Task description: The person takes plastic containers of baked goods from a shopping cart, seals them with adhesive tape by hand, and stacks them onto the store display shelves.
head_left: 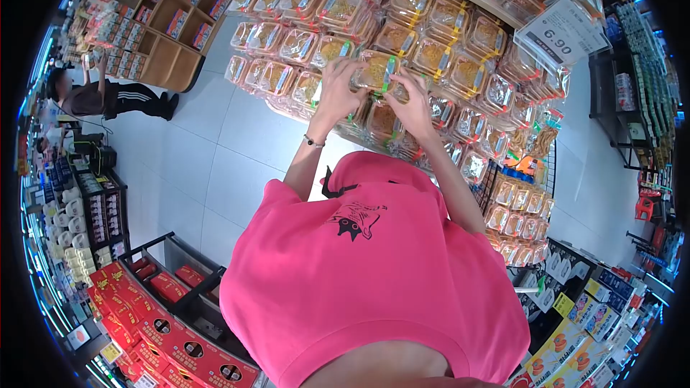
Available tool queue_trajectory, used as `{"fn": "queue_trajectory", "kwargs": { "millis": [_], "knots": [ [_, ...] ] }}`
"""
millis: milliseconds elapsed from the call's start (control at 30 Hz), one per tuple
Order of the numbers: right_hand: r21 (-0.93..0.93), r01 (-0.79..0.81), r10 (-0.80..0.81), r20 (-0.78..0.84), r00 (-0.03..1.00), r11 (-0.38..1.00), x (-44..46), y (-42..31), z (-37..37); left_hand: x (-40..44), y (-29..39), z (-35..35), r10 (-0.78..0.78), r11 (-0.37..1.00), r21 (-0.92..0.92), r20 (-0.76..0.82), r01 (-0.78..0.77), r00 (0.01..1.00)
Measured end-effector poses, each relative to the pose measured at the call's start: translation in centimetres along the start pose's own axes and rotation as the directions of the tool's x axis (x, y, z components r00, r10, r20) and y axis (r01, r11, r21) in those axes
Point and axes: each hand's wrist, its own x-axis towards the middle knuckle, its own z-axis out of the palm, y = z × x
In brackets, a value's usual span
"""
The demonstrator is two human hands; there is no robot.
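Between my two hands is a clear plastic food pack (375, 70) with a green label strip, its contents golden brown. My left hand (339, 92) grips its left side, fingers curled at the edge. On its right side, my right hand (412, 104) holds it with thumb and fingers bent. Rows of similar packs (298, 44) lie around and under my hands on the display, some with yellow or red strips. A beaded bracelet (313, 141) circles my left wrist.
A price sign (560, 34) reading 6.90 stands at the display's upper right. Another person (108, 97) stands at a wooden shelf (169, 57) on the left. Red boxes (154, 323) fill a rack at lower left. Tiled floor (215, 129) lies left of the display.
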Motion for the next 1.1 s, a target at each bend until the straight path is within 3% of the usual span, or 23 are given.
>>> {"fn": "queue_trajectory", "kwargs": {
  "millis": [100, 267, 333, 400, 567, 667, 867, 967, 1100],
  "knots": [
    [-0.076, 0.076, -0.079, -0.040, 0.996, 0.994, 0.7, 0.8, 1.3, 0.4, -1.5, 0.5, 0.009, 1.000, 0.011, -0.013, -0.009, 1.000],
    [-0.084, 0.061, -0.067, -0.063, 0.996, 0.995, 1.0, 1.6, 2.9, 0.5, -2.7, 1.1, 0.004, 1.000, 0.009, -0.001, -0.003, 1.000],
    [-0.097, 0.046, -0.051, -0.045, 0.998, 0.994, 1.0, 2.0, 3.4, 0.1, -3.1, 1.8, 0.031, 0.986, 0.163, -0.044, -0.023, 0.999],
    [-0.311, 0.087, -0.098, -0.018, 0.995, 0.947, 0.7, 2.1, 3.7, -0.4, -3.2, 2.3, 0.032, 0.980, 0.198, -0.050, -0.022, 0.998],
    [-0.348, 0.123, -0.117, 0.039, 0.992, 0.929, 0.2, 2.1, 3.2, -1.0, -2.9, 2.9, 0.026, 0.980, 0.201, -0.070, -0.011, 0.997],
    [-0.349, 0.140, -0.131, 0.050, 0.990, 0.927, 0.1, 2.5, 3.4, -1.0, -3.4, 3.2, 0.019, 0.972, 0.233, 0.011, -0.021, 1.000],
    [-0.373, 0.171, -0.184, 0.002, 0.983, 0.912, -0.1, 3.1, 4.2, -1.3, -2.9, 4.2, 0.109, 0.904, 0.412, 0.032, -0.112, 0.994],
    [-0.415, 0.150, -0.179, -0.031, 0.983, 0.897, 0.2, 2.8, 4.5, -1.4, -1.8, 4.5, 0.076, 0.950, 0.303, 0.014, -0.077, 0.997],
    [-0.391, 0.173, -0.166, 0.052, 0.985, 0.904, 0.1, 2.6, 4.2, -1.0, -2.8, 4.2, 0.029, 0.944, 0.322, 0.131, -0.070, 0.991]
  ]
}}
